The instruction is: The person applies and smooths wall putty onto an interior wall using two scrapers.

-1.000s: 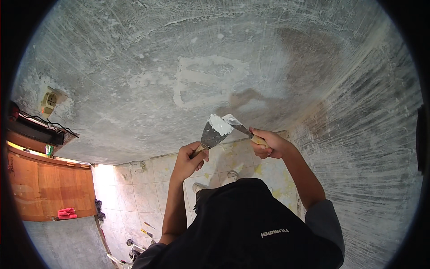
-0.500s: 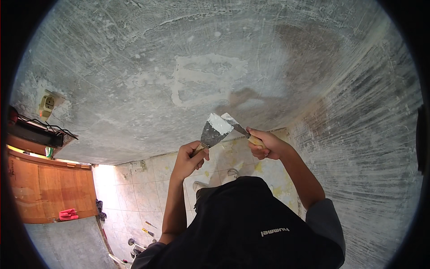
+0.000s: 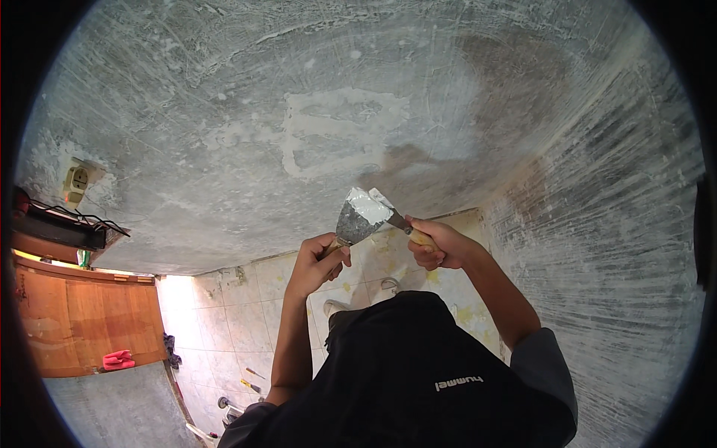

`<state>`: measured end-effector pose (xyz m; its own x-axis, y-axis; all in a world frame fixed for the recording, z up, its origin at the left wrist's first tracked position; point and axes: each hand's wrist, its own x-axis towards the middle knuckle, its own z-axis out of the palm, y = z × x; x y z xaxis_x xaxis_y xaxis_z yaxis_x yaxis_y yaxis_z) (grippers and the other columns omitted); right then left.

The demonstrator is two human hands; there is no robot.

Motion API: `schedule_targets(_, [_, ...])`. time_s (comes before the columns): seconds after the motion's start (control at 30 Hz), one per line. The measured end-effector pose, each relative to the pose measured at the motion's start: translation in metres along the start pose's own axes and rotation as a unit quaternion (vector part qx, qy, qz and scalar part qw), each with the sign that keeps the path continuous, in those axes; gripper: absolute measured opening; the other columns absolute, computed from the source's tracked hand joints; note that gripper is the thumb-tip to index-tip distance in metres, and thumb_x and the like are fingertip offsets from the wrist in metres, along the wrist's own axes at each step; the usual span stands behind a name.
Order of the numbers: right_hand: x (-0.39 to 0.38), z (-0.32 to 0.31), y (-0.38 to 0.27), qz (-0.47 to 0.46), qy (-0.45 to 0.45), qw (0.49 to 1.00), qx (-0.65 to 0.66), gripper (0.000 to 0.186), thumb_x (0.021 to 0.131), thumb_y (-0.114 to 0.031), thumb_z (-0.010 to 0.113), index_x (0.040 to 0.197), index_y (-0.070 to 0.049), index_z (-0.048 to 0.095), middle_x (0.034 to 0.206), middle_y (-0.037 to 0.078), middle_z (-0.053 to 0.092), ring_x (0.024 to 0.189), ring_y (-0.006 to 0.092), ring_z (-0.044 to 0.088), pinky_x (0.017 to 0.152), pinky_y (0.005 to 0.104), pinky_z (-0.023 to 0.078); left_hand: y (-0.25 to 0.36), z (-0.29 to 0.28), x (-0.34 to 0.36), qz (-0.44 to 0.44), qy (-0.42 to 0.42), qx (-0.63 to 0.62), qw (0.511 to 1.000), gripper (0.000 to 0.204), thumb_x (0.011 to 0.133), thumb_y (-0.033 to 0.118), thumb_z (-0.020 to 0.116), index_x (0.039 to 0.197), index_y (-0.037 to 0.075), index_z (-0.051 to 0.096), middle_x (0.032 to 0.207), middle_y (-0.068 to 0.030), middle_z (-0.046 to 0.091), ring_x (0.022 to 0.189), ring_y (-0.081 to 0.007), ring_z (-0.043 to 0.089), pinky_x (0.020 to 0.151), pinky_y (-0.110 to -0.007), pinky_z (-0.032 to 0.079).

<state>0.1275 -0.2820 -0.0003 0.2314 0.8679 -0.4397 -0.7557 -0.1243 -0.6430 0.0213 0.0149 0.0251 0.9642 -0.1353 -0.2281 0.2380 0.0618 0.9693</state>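
My left hand [image 3: 320, 265] grips the handle of a wide putty knife [image 3: 357, 224], whose steel blade carries a thick band of white filler along its upper edge. My right hand [image 3: 437, 246] holds a second putty knife [image 3: 397, 220] by its pale wooden handle; that blade, also carrying white filler, slants up to the left and meets the first one near its upper right corner. Beyond both blades is a grey, rough plastered wall [image 3: 224, 112] with a lighter, roughly rectangular patch of filler [image 3: 299, 134].
A socket [image 3: 77, 183] and dark cables are at left, above an orange-brown wooden door or cabinet [image 3: 82, 313] with a red cloth [image 3: 117, 358]. Tools [image 3: 249, 384] lie on the tiled floor [image 3: 231, 321] by my feet. A second wall [image 3: 597, 284] rises close on my right.
My right hand and its knife have edged slightly left, its blade moving in against the left knife. The left hand stays almost in place. The view has shifted slightly.
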Motion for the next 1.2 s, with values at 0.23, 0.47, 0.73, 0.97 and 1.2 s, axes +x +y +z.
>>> schedule_targets(0.23, [0.006,-0.003,0.013,-0.004,-0.015,0.999,0.034,0.071,0.111,-0.064,0.027,0.058,-0.017,0.039,0.044,-0.007,0.026,0.039,0.0071,0.020,0.041,0.0266,0.018,0.002,0.011,0.005,0.011,0.012,-0.009,1.000,0.022,0.102,0.010,0.064,0.082,-0.001,0.064,0.058,-0.0006,0.055,0.042,-0.0055,0.041,0.041,-0.025,0.028])
schedule_targets(0.47, [0.025,-0.006,0.032,0.058,-0.027,0.997,0.042,0.073,0.110,-0.066,0.027,0.057,-0.017,0.039,0.044,-0.007,0.027,0.039,0.0073,0.022,0.041,0.0259,0.019,0.008,0.020,0.009,0.027,0.007,-0.036,0.999,0.024,0.102,0.012,0.063,0.082,0.000,0.064,0.058,0.0003,0.052,0.042,-0.0049,0.040,0.040,-0.025,0.022])
schedule_targets(0.73, [0.014,-0.018,0.068,-0.176,0.182,0.964,0.081,0.063,0.108,-0.062,0.044,0.067,-0.014,0.045,0.052,-0.004,0.035,0.045,0.0081,0.032,0.047,0.0274,0.027,0.014,0.013,-0.004,0.056,0.043,-0.037,0.997,0.017,0.103,0.013,0.064,0.090,0.003,0.064,0.061,0.0010,0.056,0.047,-0.0043,0.045,0.044,-0.024,0.028])
schedule_targets(0.97, [-0.023,0.034,0.035,-0.354,0.451,0.773,-0.272,0.044,0.102,-0.030,0.068,0.071,-0.004,0.051,0.058,0.000,0.044,0.056,0.0091,0.037,0.052,0.0306,0.033,0.012,0.028,-0.003,0.020,0.111,-0.001,0.994,0.013,0.102,0.016,0.068,0.101,0.003,0.066,0.079,0.0021,0.064,0.058,-0.0047,0.052,0.054,-0.023,0.043])
schedule_targets(1.2, [-0.017,0.062,0.007,-0.387,0.446,0.701,-0.399,0.047,0.097,-0.027,0.075,0.070,0.000,0.048,0.057,0.011,0.044,0.053,0.0158,0.037,0.051,0.0362,0.035,0.009,0.041,-0.002,0.023,0.085,0.015,0.996,0.019,0.102,0.020,0.069,0.092,0.004,0.066,0.066,0.0020,0.058,0.055,-0.0047,0.050,0.051,-0.024,0.039])
